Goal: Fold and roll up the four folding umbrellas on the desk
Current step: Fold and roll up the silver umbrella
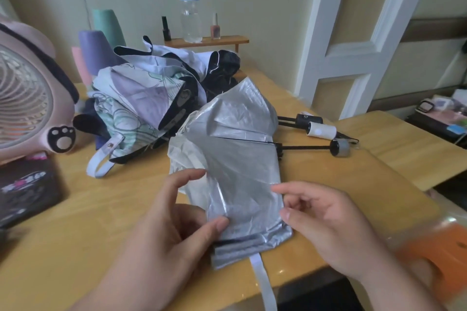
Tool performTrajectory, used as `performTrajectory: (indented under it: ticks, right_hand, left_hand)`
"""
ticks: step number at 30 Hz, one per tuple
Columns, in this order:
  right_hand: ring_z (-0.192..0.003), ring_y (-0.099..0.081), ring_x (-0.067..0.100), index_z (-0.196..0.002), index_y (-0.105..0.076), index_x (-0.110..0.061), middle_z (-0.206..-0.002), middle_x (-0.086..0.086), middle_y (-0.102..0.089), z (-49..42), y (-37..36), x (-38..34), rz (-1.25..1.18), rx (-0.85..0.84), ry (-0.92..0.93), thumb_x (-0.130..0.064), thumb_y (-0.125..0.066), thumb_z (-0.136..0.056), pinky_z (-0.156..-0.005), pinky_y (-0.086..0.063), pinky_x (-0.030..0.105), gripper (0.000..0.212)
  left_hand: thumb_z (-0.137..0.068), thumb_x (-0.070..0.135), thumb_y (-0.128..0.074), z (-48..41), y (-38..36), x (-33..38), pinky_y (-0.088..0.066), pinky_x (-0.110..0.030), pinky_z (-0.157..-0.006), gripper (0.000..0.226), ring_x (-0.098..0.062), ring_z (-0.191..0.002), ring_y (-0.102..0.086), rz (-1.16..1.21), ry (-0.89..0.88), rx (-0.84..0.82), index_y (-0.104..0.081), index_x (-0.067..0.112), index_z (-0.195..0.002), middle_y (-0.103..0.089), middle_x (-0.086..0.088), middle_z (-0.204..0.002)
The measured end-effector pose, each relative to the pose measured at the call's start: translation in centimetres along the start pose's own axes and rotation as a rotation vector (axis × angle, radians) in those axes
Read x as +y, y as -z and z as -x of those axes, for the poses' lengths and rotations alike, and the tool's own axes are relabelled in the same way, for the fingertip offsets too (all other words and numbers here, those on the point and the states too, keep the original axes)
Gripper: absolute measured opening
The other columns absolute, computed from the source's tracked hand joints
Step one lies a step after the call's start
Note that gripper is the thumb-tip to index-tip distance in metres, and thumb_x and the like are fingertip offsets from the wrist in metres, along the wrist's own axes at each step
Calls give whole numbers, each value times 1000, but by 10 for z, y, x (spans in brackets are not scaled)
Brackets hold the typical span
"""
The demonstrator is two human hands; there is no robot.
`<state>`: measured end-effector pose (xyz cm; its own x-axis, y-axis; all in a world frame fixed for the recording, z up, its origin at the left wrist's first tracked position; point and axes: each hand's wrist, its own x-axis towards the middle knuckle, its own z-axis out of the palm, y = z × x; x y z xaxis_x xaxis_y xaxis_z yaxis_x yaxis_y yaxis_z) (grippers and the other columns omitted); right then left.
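A silver-grey folding umbrella [235,156] lies across the wooden desk [106,212], canopy toward me, black shaft and grey handle [340,147] pointing right. Its white strap [264,283] hangs over the desk's front edge. My left hand [174,222] pinches the canopy's left fold between thumb and fingers. My right hand [326,222] touches the canopy's right edge with fingertips, fingers curled. Behind lies a heap of unfolded umbrellas: a pale floral one [131,103] and a black-lined one [222,65]. Two more handles, black [307,118] and white [321,131], lie at right.
A pink fan [32,98] stands at the left, a dark box [27,187] in front of it. Coloured cones [101,40] stand behind the heap. A small wooden shelf [207,40] holds a water bottle [189,5] and nail polish bottles. A white door frame [353,40] rises at right.
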<state>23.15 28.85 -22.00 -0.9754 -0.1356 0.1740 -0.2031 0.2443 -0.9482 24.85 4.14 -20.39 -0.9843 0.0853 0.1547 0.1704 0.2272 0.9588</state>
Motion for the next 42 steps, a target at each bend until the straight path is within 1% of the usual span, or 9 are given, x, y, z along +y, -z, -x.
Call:
performTrajectory:
  ticks: [13,15,19,22,24,27,34,38,42]
  right_hand:
    - [-90,-59,11,-76,-76,-30,-82,-14,-64,3,-13,2,449,101,74,-1,-75,-80,-75,-47,15,29]
    - [-91,-56,11,-74,-75,-28,-80,-12,-63,2,-16,4,525,118,121,-1,-74,-78,-76,-47,20,27]
    - [-87,-56,11,-70,-70,-27,-72,-11,-58,1,-17,10,614,143,198,2,-73,-72,-71,-46,23,29]
    - [-83,-53,10,-67,-65,-28,-69,-12,-53,2,-17,12,659,141,223,-6,-69,-72,-68,-45,24,23]
    - [-81,-53,9,-68,-65,-29,-68,-14,-51,2,-17,12,671,136,233,-13,-63,-72,-66,-45,25,16]
    - [-79,-54,10,-69,-67,-30,-70,-14,-53,1,-14,13,703,95,219,-13,-65,-71,-66,-47,26,17]
    - [-84,-63,2,-103,-72,-30,-88,-11,-70,-74,21,-33,332,308,8,-14,-75,-85,-72,-46,9,24]
    - [-102,-68,12,-131,-60,-28,-112,-4,-72,-159,33,-30,120,193,-268,-37,-75,-83,-86,-54,33,50]
    - [-91,-69,26,-120,-72,-13,-113,15,-75,-188,24,-26,-154,95,-431,-33,-62,-97,-79,-55,36,32]
  left_hand:
    - [-78,63,-57,-12,5,0,-39,-15,-56,25,-1,-76,-57,-1075,-255,-158,-60,47,-96,-55,22,-81]
    - [-76,59,-53,-23,7,11,-49,-22,-77,26,-5,-97,-57,-1115,-392,-261,-65,43,-93,-54,23,-100]
    - [-95,60,-43,-53,-1,18,-24,-32,-122,42,-17,-139,-45,-1167,-534,-473,-71,31,-105,-53,8,-147]
    - [-99,72,-30,-63,-11,6,-4,-50,-128,66,-25,-158,-8,-1260,-418,-543,-29,36,-154,-17,0,-170]
    - [-95,80,-13,-63,-11,-6,12,-51,-125,71,-22,-155,24,-1263,-320,-600,9,52,-156,15,9,-170]
    - [-87,87,-9,-62,-9,-10,22,-50,-122,74,-17,-146,40,-1242,-265,-677,22,60,-149,33,15,-163]
    - [-77,93,-11,-64,-10,-10,25,-54,-119,74,-17,-143,46,-1183,-235,-735,21,72,-141,37,18,-160]
    - [-72,92,-9,-67,-13,-8,27,-60,-116,72,-22,-143,44,-1152,-242,-751,12,77,-139,33,21,-161]
    - [-78,87,-5,-69,-14,-14,17,-69,-116,66,-27,-152,28,-1151,-318,-755,-4,76,-143,20,21,-166]
